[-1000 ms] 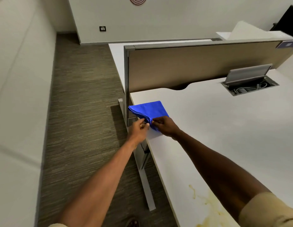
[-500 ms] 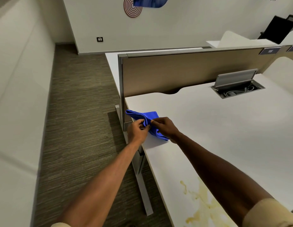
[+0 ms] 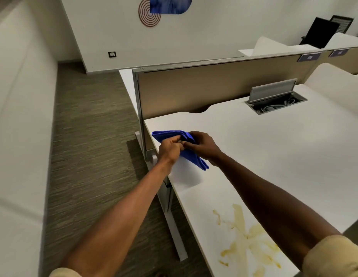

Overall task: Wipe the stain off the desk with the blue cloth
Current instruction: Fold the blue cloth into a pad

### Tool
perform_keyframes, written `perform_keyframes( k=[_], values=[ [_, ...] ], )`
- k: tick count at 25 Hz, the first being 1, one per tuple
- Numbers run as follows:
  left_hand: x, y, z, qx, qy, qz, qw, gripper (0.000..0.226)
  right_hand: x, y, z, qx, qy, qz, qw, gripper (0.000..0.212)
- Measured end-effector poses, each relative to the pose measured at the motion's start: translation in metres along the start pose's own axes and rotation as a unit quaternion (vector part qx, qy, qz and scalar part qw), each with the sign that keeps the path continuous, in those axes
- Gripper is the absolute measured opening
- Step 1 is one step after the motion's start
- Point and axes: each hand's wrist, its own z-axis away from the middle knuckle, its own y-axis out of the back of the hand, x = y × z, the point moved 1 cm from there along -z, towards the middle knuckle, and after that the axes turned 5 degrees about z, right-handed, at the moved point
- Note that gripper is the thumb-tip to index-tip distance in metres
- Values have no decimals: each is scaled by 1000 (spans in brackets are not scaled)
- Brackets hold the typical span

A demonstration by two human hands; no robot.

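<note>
The blue cloth [image 3: 191,159] is bunched and partly lifted at the far left corner of the white desk [image 3: 274,156]. My left hand [image 3: 170,148] grips its left part with curled fingers. My right hand [image 3: 202,144] holds it from the right, fingers curled over the folds. One end of the cloth sticks out to the left, another hangs down toward me. A yellowish stain [image 3: 246,238] is smeared across the desk near its front edge, well short of both hands and close to my right forearm.
A beige divider panel [image 3: 214,88] stands along the back of the desk. An open cable box [image 3: 276,100] with a raised grey lid sits at the back right. The desk's left edge drops to carpeted floor [image 3: 90,156]. Black chairs [image 3: 318,31] stand far right.
The cloth went from lying flat and folded on the corner to being gathered and bunched up between both hands. The view has tilted up and the stain shows more fully.
</note>
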Motion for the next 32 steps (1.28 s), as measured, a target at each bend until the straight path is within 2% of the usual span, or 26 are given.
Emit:
perform_keyframes(
  k=[3, 6, 7, 9, 10, 12, 13, 15, 16, 18, 23, 26, 29, 32],
  values=[
    [6, -8, 1, -36, 0, 25, 999, 42, 4, 18, 8, 17, -9, 0, 1000, 27],
    [13, -19, 7, -5, -82, -87, 993, 24, 9, 40, 19, 28, -12, -4, 1000, 21],
    [16, -20, 9, 17, -129, -145, 981, 23, 10, 48, 23, 27, -10, -6, 1000, 21],
    [23, -23, 11, 46, -213, -244, 945, 37, 12, 67, 32, 22, -6, -6, 1000, 20],
    [25, -24, 11, 42, -231, -289, 928, 48, 13, 77, 37, 18, -6, -9, 1000, 20],
    [27, -30, 13, -5, -216, -372, 903, 70, 19, 99, 47, 3, -7, -17, 1000, 21],
    [26, -35, 16, -38, -202, -410, 889, 71, 25, 111, 52, -1, -11, -23, 1000, 21],
    [24, -47, 20, -79, -190, -453, 867, 43, 43, 137, 64, 2, -23, -39, 999, 19],
    [22, -54, 23, -83, -184, -456, 867, 28, 55, 149, 70, 6, -27, -45, 999, 19],
    [18, -72, 32, -78, -167, -435, 882, 14, 80, 172, 83, 18, -35, -51, 998, 21],
    [27, -129, 50, -58, -174, -385, 905, 21, 132, 217, 114, 85, -64, -67, 992, 21],
    [34, -163, 56, -39, -216, -361, 906, 24, 152, 234, 139, 144, -53, -77, 985, 26],
    [13, -188, 75, -90, -246, -356, 897, 21, 182, 237, 181, 180, -62, -45, 981, 29],
    [-37, -199, 101, -187, -214, -393, 874, 20, 231, 219, 228, 134, -112, 7, 985, 25]
  ],
)
